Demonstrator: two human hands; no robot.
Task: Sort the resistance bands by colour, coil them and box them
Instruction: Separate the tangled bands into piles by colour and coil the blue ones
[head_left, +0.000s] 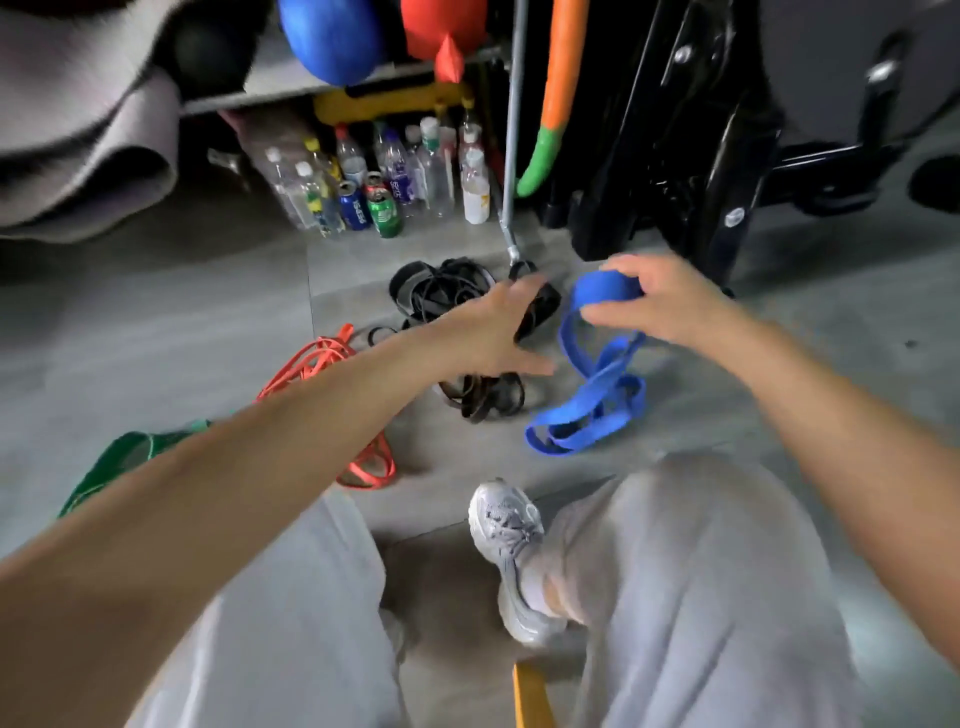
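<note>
Far left, a rolled grey mat (88, 156), soft and thick, sags off a shelf edge. Below it is the floor (156, 338): smooth grey tile w/ thin joints.

Green band (114, 462) lies bottom left, flat and rubbery, partly hidden by the left forearm. Next is the orange band (306, 366), a thin flat loop sprawled in long strands, running under the same forearm.

At the back stand clear plastic bottles (415, 171) and shiny cans (384, 210), clustered on the floor under the shelf, w/ a glossy blue ball (332, 36) above them.

Centre: black bands (436, 293) in a tangled heap, narrow and matte. Nearer the person is a dark brown band (488, 402), loosely looped.

Left hand (488, 338) is over the gap btwn those two, fingers splayed and straight, grasping nothing. Can't tell if it touches the black heap.

Grey mesh shoe (506, 540) lies low centre, btwn pale grey trouser legs.

Blue band (602, 376) is just right of the brown one. It's wide, flat and matte. The top part is wound into a tight roll. The rest hangs down in twisted loops that reach the floor.

Right hand (670, 306) pinches that roll, fingers curled round it, held above the floor.

Behind it are an orange-and-green foam tube (563, 78), curved at the tip, and a black metal frame (649, 156).
</note>
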